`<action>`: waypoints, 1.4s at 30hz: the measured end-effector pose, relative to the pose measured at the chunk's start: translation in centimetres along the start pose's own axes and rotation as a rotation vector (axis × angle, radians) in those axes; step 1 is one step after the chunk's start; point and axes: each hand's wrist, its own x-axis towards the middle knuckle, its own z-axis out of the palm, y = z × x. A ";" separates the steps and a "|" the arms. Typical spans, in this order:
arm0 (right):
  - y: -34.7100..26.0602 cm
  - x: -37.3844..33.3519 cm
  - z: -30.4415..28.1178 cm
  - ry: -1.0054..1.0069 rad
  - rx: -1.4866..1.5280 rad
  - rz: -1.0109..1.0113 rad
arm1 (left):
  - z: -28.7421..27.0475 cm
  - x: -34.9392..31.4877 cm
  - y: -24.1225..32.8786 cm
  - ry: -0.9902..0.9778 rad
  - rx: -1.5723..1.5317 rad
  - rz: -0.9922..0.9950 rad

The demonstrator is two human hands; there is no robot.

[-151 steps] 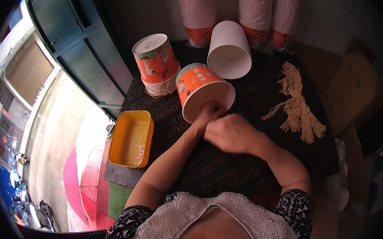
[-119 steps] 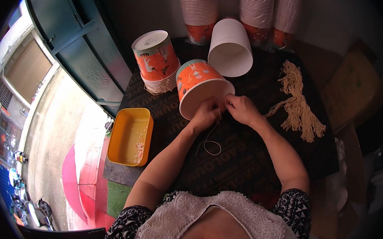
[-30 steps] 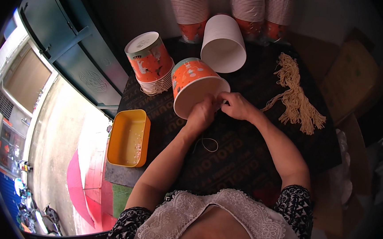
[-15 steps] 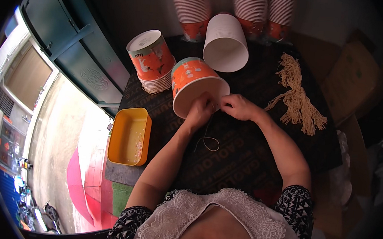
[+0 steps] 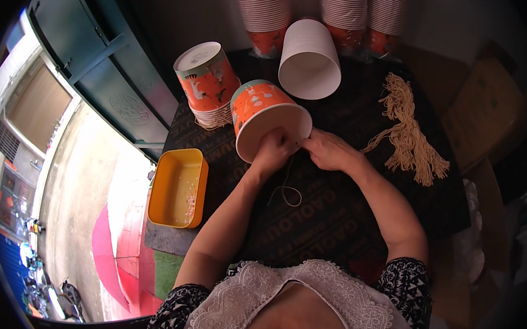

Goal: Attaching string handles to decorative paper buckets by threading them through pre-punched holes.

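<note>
An orange paper bucket [image 5: 259, 101] with a teal base band and a white rim lies tipped on its side, its mouth toward me. My left hand [image 5: 273, 150] reaches into the mouth with curled fingers, closed near the right side of the rim; its fingertips are partly hidden. From beside it a thin cord [image 5: 290, 197] hangs down and loops on the table. My right hand [image 5: 325, 149] is closed in a pinch at the rim's right edge, from outside. Whether its fingertips also hold the cord is too small to tell.
Left stands an upturned stack of orange buckets [image 5: 208, 84], above a yellow tub [image 5: 160, 188] with small beads inside. A white bucket [image 5: 311, 45] lies behind. Tall bucket stacks [image 5: 262, 8] line the wall. A beige cord bundle [image 5: 409, 132] rests right on the dark table [image 5: 332, 230].
The orange bucket has shifted slightly left and turned a little. My right hand has moved left, closer against the rim, while my left hand stays inside the mouth.
</note>
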 end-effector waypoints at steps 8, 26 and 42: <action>0.6 -0.1 0.5 -0.003 0.057 0.056 | -0.9 -0.6 1.8 -0.180 -0.345 -0.149; 2.6 0.1 1.5 0.029 0.208 0.014 | 0.7 0.4 -0.1 -0.127 -0.106 0.065; 0.7 1.2 0.7 0.507 0.388 0.216 | 0.8 0.2 1.0 -0.053 -0.090 -0.058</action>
